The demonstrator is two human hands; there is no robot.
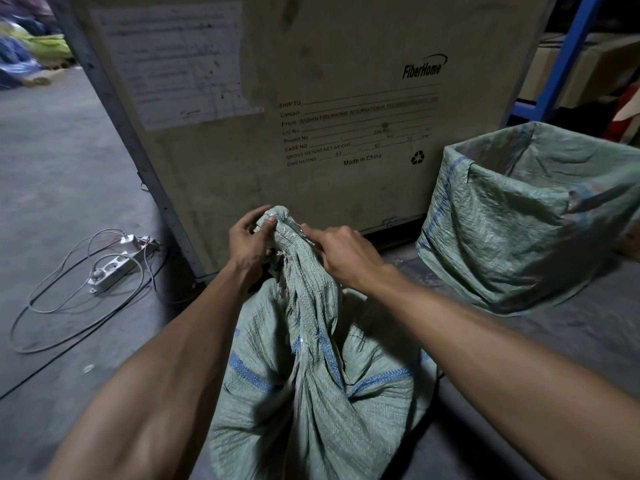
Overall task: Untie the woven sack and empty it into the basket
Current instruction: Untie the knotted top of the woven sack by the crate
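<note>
The sack (311, 375), green woven cloth with blue stripes, stands on the floor (62, 188) right before the crate (311, 109), its neck gathered and twisted up into a knot (277, 218) that reaches the crate's lower edge. The left hand (249, 240) is curled around the knot from the left, thumb pressed on the bunched cloth and fingers wrapped behind it. The right hand (343, 254) rests on the neck just right of the knot, its fingers pinched together on what looks like a thin tie or fold of cloth; what exactly it grips is too small to tell. The basket (519, 216), lined with the same green cloth and open at the top, stands to the right of the crate's front, near the sack but apart from it. A blue rack (568, 53) rises behind the basket, beside the crate. Left of the crate, a white power strip (121, 261) lies on the floor among looping cables (62, 299).
</note>
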